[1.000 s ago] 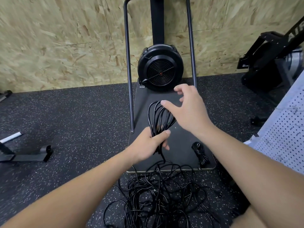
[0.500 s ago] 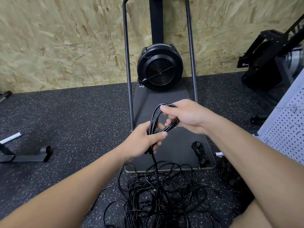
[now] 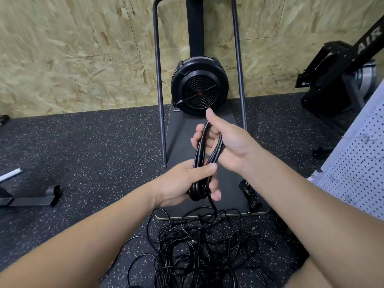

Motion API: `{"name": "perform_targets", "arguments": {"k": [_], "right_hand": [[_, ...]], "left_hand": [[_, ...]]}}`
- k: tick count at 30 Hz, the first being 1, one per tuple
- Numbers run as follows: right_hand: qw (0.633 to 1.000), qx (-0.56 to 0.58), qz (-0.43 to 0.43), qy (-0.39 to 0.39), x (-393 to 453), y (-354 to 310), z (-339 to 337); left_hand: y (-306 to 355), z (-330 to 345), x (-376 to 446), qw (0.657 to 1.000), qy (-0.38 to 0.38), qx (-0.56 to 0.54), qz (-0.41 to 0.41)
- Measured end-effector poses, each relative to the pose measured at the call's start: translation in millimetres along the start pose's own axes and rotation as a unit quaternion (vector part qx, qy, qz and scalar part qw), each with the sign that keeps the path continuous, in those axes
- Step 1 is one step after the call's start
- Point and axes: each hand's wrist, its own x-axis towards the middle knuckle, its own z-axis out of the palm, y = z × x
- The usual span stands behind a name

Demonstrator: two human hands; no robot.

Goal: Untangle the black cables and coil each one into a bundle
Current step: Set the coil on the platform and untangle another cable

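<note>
Right hand (image 3: 226, 142) now grips the coil (image 3: 204, 156) upright (thumb raised).

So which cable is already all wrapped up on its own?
Find the big round black fan by the wooden wall. On the near right corner of its flat dark platform lies a small coiled black cable bundle, tidy and untouched, unlike the loose tangle on the floor.
</note>
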Motion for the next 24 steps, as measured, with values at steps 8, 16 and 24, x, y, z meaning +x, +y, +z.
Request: {"name": "perform_targets", "arguments": {"k": [8, 16, 24], "right_hand": [[0.999, -0.020, -0.015, 0.046, 5.0, 0.1, 11.9], [0.992, -0.122, -0.035, -0.014, 1.2, 0.4, 0.3], [0.920, -0.322, 0.143, -0.170, 13.7, 31.6, -57.2]], "left_hand": [[5.1, 11.6, -2.7, 0.999, -0.009, -0.031, 0.022], [4.8, 3.5, -8.0, 0.988, 0.101, 0.098, 0.068], [22.0, -25.0, -2.7, 0.963, 0.236, 0.035, 0.126]]}}
